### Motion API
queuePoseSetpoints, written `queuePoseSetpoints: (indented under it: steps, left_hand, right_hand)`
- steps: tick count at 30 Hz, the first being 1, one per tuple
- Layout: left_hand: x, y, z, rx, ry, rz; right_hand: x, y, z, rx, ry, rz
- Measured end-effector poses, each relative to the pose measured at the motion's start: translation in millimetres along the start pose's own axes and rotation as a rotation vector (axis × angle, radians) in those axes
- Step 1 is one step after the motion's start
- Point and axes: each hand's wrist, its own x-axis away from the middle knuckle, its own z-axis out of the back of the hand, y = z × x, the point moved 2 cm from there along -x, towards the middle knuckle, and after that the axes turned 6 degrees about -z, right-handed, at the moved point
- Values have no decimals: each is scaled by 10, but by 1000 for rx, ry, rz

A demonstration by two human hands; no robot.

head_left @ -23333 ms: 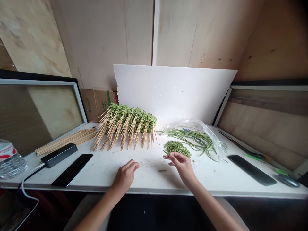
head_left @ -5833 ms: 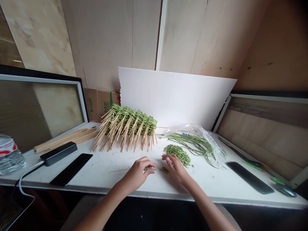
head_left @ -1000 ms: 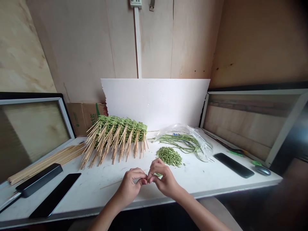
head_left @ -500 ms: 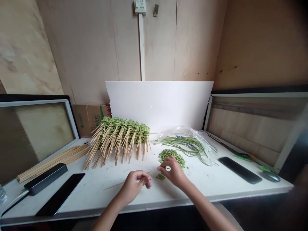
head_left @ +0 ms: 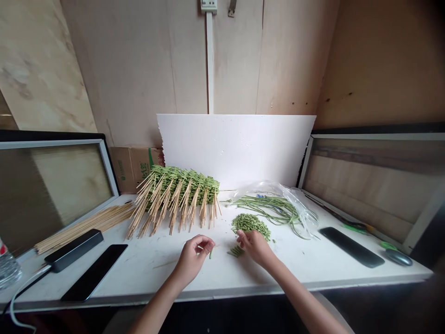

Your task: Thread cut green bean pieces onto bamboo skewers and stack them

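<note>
My left hand (head_left: 195, 256) is closed around a thin bamboo skewer (head_left: 165, 264), whose tail lies to the left behind the fingers. A short cut piece of green stalk (head_left: 211, 254) shows at its fingertips. My right hand (head_left: 257, 247) has thumb and forefinger drawn together; whatever is between them cannot be made out. It hovers at the front edge of a heap of cut green stalk pieces (head_left: 250, 222). Beneath its fingers, several pieces lie side by side in a small row (head_left: 235, 251).
Filled skewers (head_left: 184, 185) are stacked at the back left, bare ends forward. Left of them lie loose bamboo skewers (head_left: 86, 225), a black box (head_left: 74, 250) and a phone (head_left: 95, 272). Long green stalks (head_left: 267, 204) in a plastic bag, a dark slab (head_left: 351, 246) and a mouse (head_left: 398, 257) sit right.
My left fingers have closed together, and a green piece now shows at their tips. My right hand has shifted slightly right and up toward the heap. The whole view has moved a little.
</note>
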Motion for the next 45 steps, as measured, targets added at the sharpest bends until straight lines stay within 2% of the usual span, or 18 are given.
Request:
queuePoseSetpoints:
  steps: [4,6,9,12,15,19,22,24,28,33,37,41,45]
  left_hand:
    - [-15,7,-3,104,60,31]
    - [-6,53,-20,156,55,49]
    - [19,121,-52,173,19,64]
    - [35,167,-68,161,-36,62]
    - [26,208,-36,138,-127,63]
    - [6,203,185,-98,-195,57]
    - [23,62,486,-440,-223,111]
    - [42,-74,691,-616,-235,173]
    - [42,-250,924,-755,-265,241]
    - [11,-203,907,-798,-338,199]
    - [17,-101,879,-814,-338,138]
    - [-22,59,855,-809,-277,108]
    - [-88,195,810,-741,-152,-16]
  right_hand:
    - [143,-279,18,-250,-88,141]
    - [246,-441,-10,-355,-167,192]
    - [354,-594,-57,-433,-171,219]
    - [363,-601,-95,-459,-169,227]
    - [296,-505,-117,-492,-173,195]
    - [215,-384,-136,-703,-228,78]
    - [211,-382,-121,-876,-322,19]
    - [218,-396,-93,-909,-347,15]
    - [199,-374,-61,-942,-321,-8]
    - [152,-314,-53,-964,-292,-39]
    - [129,-307,36,-955,-262,-59]
    - [81,-285,140,-1005,-176,-66]
    - [28,-209,187,-1093,19,-133]
